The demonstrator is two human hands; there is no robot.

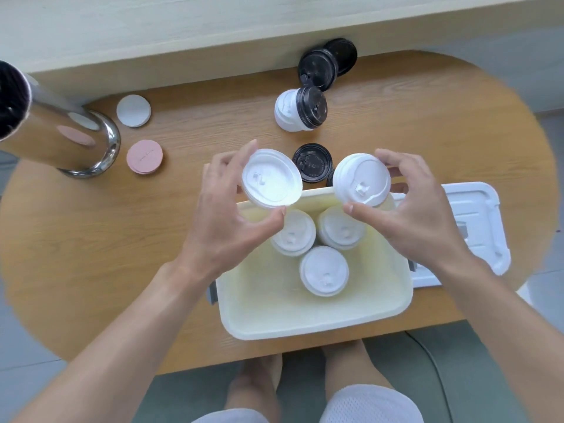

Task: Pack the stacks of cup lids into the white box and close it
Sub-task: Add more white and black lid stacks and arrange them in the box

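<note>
At frame centre, our left hand [227, 215] fingers grip one white lid stack [271, 178]; our right hand [418, 206] fingers grip another [361, 179], above the white box [314, 325].

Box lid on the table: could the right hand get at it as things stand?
Probably not yet: the right hand holds a white lid stack. The box lid lies uncovered beside it.

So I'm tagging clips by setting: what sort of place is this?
Probably a café or drinks counter: stacks of disposable cup lids, paper coasters and a rounded wooden table on a chrome pole. It could also be a staged room.
</note>
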